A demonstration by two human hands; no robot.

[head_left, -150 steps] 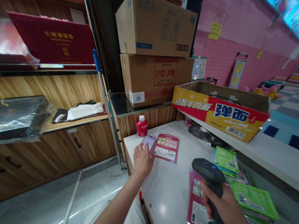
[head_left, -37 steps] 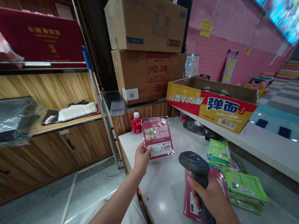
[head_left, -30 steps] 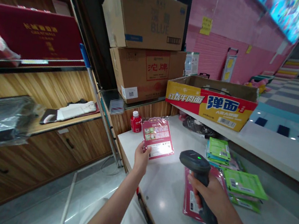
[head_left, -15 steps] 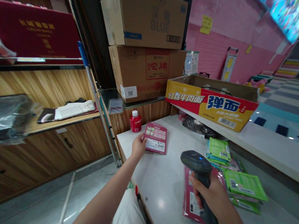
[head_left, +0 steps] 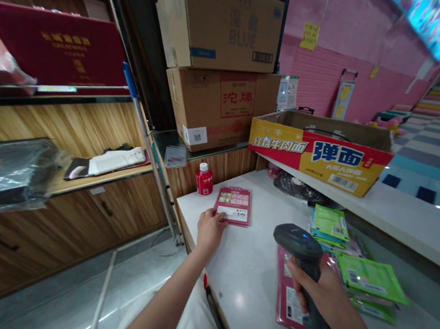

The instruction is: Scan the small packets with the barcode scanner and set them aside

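- Pink packet lies flat on the white counter, far-left part; small red bottle stands just beside its left edge.
- Left hand: curled fingertips touch the packet's near-left corner (pinching or only resting, cannot tell).
- Barcode scanner is held above the counter, head pointing left, blue light on.
- Right hand is closed around the scanner's handle, over a second pink packet lying flat.
- Green packets are piled right of the scanner, near the raised ledge.
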